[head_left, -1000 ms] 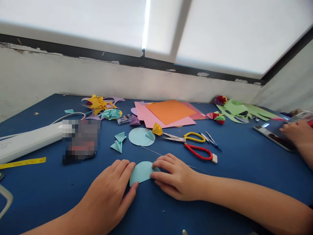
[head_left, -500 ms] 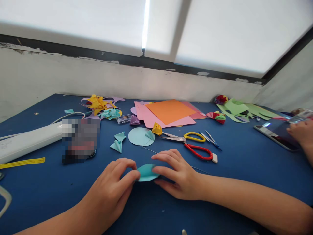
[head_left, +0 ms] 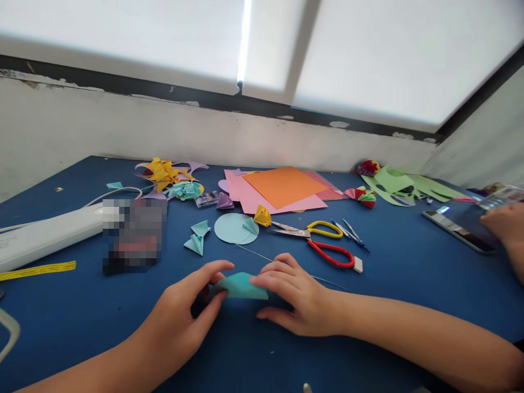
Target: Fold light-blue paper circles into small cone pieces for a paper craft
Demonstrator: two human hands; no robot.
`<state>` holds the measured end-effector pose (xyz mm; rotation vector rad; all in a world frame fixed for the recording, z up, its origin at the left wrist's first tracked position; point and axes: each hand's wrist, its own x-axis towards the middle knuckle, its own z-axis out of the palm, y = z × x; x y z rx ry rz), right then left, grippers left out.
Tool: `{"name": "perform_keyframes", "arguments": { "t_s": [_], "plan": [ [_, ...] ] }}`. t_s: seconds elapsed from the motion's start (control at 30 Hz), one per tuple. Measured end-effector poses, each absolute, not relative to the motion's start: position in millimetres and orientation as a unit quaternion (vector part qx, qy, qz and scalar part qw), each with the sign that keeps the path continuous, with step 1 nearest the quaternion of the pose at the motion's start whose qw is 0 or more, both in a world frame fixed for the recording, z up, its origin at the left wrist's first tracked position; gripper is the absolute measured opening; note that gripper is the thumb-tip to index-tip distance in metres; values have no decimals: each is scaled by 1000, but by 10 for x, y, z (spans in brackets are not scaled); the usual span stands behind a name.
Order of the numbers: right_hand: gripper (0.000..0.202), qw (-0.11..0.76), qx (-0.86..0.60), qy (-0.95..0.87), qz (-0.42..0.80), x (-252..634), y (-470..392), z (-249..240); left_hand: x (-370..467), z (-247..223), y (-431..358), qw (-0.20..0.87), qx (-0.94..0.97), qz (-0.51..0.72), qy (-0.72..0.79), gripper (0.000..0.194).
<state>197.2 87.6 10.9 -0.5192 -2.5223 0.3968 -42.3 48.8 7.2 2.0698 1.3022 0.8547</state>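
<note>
Probably light and easily creased, a folded blue paper [head_left: 245, 288] sits between two people-free stretches of a blue surface [head_left: 245, 355]: the left hand [head_left: 184, 308] pinches one end, the right hand [head_left: 301, 300] touches the other, thumb apart. Its edges seem the safest hold.

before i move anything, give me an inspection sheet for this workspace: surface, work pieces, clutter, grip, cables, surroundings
surface: blue table, back edge along the pale wall
work pieces: folded blue paper between the hands; overlapping light blue circles beyond it
clutter: yellow scraps at back left; open scissors right of the circles
grip: left hand pinches the paper's left end; right hand touches its right side, thumb apart
cables: white cord at left; thin strand beyond the paper, material unclear
surroundings: another person's hand beside a phone at right
</note>
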Motion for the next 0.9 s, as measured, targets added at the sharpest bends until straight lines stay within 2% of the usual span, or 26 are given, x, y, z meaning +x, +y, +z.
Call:
{"name": "perform_keyframes", "arguments": {
  "t_s": [0.03,0.13,0.2,0.33,0.5,0.73,0.9],
  "plan": [
    [58,295,-211,-912,189,1954,837,97,-401,83,478,300,750,324,493,35],
    [73,343,-244,-833,359,1875,705,72,-317,127,442,369,729,335,469,42],
    [72,356,-252,-804,405,1824,646,71,-267,168,431,411,714,328,461,42],
    [69,368,-277,-784,417,1773,635,81,-209,267,465,482,696,236,477,16],
    [70,342,-279,-786,433,1758,680,89,-187,309,506,489,691,217,486,25],
    [71,320,-307,-766,465,1781,700,105,-241,248,528,472,697,211,497,28],
    [51,327,-364,-730,477,1781,746,86,-267,253,582,456,681,199,538,32]
  ]
}}
